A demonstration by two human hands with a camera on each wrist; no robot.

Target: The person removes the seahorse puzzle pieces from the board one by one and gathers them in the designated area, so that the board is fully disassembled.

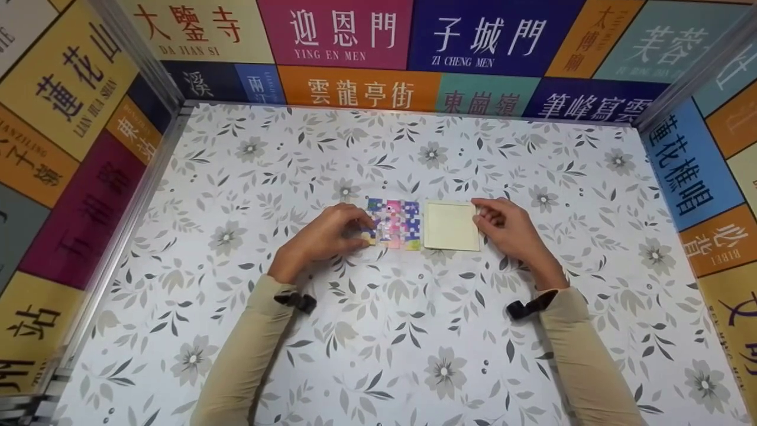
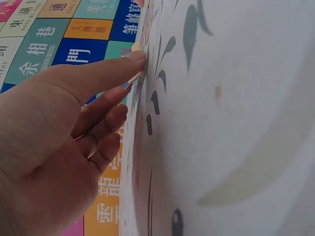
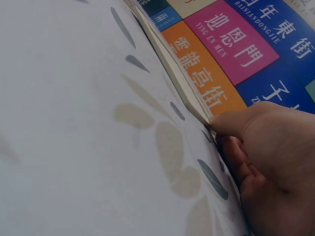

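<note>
A small jigsaw puzzle [image 1: 395,225], blue, pink and yellow, lies assembled on the tabletop in the head view. Immediately to its right is a square cream puzzle tray [image 1: 453,227] with a raised rim. My left hand [image 1: 334,234] holds the puzzle's left edge between thumb and fingers, partly covering the pieces there. In the left wrist view the thumb [image 2: 113,66] meets the edge of a piece. My right hand [image 1: 505,228] grips the tray's right side, thumb and forefinger near its upper right corner. The tray's edge [image 3: 184,91] shows beside the thumb in the right wrist view.
A white cloth with grey flowers and leaves [image 1: 378,331] covers the table. Upright panels with coloured blocks of lettering [image 1: 349,35] enclose it at the back and both sides. Dark wrist straps [image 1: 532,306] sit over the beige sleeves.
</note>
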